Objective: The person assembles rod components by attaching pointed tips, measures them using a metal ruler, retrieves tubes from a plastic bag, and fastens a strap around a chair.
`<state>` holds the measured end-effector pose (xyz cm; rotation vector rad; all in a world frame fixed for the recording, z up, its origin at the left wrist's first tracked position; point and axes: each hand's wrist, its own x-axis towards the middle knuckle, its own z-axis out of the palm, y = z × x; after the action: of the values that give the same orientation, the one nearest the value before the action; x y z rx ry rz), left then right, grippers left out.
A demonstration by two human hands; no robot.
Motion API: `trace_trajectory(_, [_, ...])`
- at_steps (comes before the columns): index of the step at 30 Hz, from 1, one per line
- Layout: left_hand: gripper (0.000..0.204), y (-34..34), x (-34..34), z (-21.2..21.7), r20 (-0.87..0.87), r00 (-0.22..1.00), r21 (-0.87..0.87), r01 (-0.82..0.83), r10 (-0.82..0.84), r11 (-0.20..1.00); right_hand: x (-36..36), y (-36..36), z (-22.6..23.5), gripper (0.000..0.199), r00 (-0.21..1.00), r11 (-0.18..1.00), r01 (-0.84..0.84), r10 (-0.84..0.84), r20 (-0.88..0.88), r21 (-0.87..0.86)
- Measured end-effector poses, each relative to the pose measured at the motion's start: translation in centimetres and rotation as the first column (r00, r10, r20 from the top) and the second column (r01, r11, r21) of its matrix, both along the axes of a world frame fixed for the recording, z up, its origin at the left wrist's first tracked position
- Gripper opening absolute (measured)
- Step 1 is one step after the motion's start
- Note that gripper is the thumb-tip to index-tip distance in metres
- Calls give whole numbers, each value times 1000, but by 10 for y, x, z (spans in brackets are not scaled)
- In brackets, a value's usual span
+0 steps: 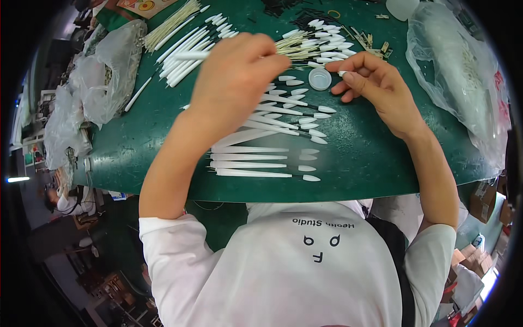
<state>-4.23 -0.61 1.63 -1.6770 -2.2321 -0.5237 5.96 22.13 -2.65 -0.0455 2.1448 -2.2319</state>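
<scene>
Wide fisheye view, its corners black and outer edges strongly bent; even, fairly bright light covers the green tabletop (pixel 370 174), with soft, pale glare near the centre; the left hand (pixel 234 76), upper centre, is blurred, the right hand (pixel 381 90) crisper; a light strip (pixel 18 179) glows far left; the lower left is dim and murky.

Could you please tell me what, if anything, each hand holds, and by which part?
The left hand holds a white stick, its gripped part hidden; the right hand pinches a tiny white piece, which part I can't tell.
</scene>
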Motion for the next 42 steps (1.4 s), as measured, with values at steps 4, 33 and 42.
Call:
trace_trajectory(4, [19,25,5,-13,-142,988,-111,43,-59,993,0,-1,-5,17,999,999,-5,6,37,-37])
trace_trajectory(33, [7,17,16,-28,433,891,31,-170,140,985,-4,-14,-13,13,969,943,219,-180,-169,249])
trace_trajectory(42, [8,21,20,-27,506,858,74,-148,91,986,-2,-19,-12,12,966,934,232,-187,-180,270])
